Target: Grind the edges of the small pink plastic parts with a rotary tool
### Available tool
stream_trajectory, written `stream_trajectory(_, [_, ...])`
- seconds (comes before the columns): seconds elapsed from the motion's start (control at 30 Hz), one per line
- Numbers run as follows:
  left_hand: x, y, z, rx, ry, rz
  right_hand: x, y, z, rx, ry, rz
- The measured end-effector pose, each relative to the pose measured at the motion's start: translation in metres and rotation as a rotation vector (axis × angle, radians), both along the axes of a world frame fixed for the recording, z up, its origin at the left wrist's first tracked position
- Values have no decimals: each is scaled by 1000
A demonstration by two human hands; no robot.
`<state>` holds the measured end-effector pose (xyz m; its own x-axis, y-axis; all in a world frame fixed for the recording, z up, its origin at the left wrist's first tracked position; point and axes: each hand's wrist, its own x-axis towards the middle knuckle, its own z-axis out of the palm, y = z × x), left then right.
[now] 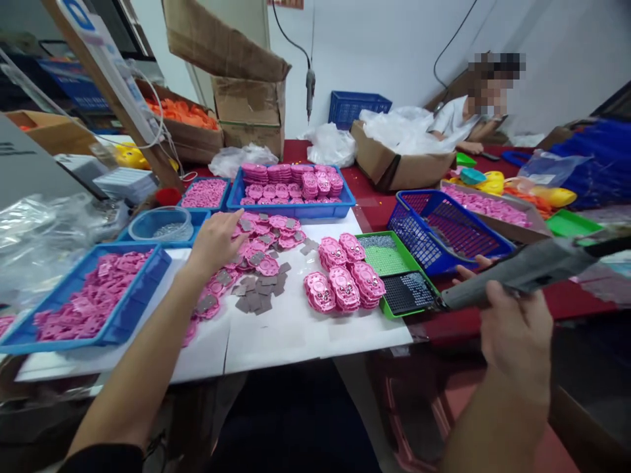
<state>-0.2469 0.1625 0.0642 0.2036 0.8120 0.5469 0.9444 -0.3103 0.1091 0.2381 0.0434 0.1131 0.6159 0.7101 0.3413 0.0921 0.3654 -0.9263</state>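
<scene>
My left hand (219,238) is over the far left side of a loose spread of pink plastic pieces (269,266), fingers stretched and apart, holding nothing I can see. Small grey squares (261,289) lie on and beside those pieces. My right hand (515,325) is wrapped round a grey electric screwdriver (522,272), held nearly level with its tip pointing left. That tip is by the right edge of a green tray (403,238), which holds a black screw plate (407,292) with rows of small screws. Short stacks of pink decorated pieces (344,289) stand left of the tray.
Blue bins of pink parts stand left (165,266) and at the back (315,210). A clear tub (160,225) holds small metal parts. Right of the tray stands a blue basket (444,230). Behind are cardboard boxes (374,161) and a seated person (453,118). Another screwdriver (309,92) hangs above.
</scene>
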Motion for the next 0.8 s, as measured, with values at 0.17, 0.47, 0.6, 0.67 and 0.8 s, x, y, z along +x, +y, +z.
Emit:
stream_trajectory(0.17, [21, 1, -6, -39, -47, -8, 13, 1, 0, 241, -50, -124])
stream_trajectory(0.47, [148, -97, -35, -389, -188, -374, 1, -10, 12, 123, -12, 5])
stream_trajectory(0.6, [166, -89, -46, -522, -222, -304, -12, -14, 4, 107, -1, 55])
stream_trajectory(0.67, [169, -83, -48, -527, -255, -323, -18, -15, 0, 140, 6, 41])
stream_trajectory(0.8, [163, -83, -46, -477, -292, -364, -25, -17, 0, 188, 37, 15])
